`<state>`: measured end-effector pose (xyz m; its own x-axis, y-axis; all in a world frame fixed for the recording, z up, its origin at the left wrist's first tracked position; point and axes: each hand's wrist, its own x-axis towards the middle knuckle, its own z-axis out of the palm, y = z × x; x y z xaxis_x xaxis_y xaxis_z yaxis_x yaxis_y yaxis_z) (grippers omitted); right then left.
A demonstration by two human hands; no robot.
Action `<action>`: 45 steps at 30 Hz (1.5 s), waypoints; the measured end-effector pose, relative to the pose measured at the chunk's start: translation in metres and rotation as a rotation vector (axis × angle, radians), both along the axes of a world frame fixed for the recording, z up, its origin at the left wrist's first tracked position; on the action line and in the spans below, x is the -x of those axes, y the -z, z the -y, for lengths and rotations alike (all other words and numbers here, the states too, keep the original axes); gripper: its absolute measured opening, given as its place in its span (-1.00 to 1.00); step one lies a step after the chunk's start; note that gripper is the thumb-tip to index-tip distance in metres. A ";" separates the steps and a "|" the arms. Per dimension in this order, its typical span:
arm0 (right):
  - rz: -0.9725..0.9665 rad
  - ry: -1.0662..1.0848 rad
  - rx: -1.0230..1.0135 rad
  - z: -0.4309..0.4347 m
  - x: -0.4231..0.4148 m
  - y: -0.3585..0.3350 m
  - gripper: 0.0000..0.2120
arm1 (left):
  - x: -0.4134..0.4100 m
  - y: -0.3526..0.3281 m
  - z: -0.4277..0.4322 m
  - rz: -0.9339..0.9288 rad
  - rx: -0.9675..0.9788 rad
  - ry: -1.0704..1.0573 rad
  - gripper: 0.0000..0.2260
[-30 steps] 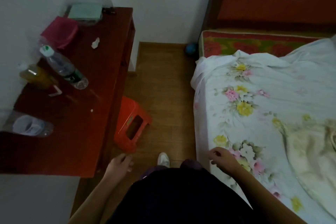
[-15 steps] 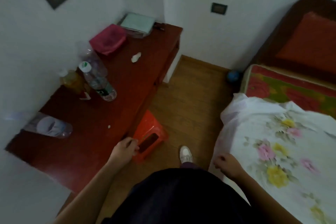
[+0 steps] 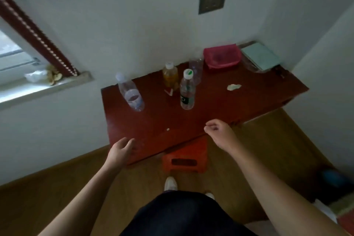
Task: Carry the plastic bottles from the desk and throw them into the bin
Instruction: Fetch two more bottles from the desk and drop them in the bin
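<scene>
Several plastic bottles stand on the dark red desk. A clear bottle with a pale cap leans at the left. A clear bottle with a green-and-white cap stands in the middle. Behind it are a bottle of yellow liquid and another clear bottle. My left hand hovers over the desk's near left corner, fingers apart and empty. My right hand hangs over the near edge, fingers loosely curled, holding nothing. No bin is in view.
A pink container, a pale green box and a crumpled white scrap lie toward the desk's right end. An orange plastic stool stands on the wooden floor under the desk edge, by my shoe. A window sill is at the left.
My view has turned from the bed to face the desk squarely. Both hands have risen toward the desk's near edge. The bottles have not moved.
</scene>
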<state>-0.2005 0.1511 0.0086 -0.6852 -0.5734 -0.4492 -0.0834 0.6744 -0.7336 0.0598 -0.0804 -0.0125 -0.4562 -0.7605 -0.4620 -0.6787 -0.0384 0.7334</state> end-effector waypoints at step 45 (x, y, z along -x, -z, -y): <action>0.188 -0.656 0.250 0.138 -0.025 0.001 -0.56 | -0.071 -0.025 -0.059 -0.126 0.273 -0.728 -0.60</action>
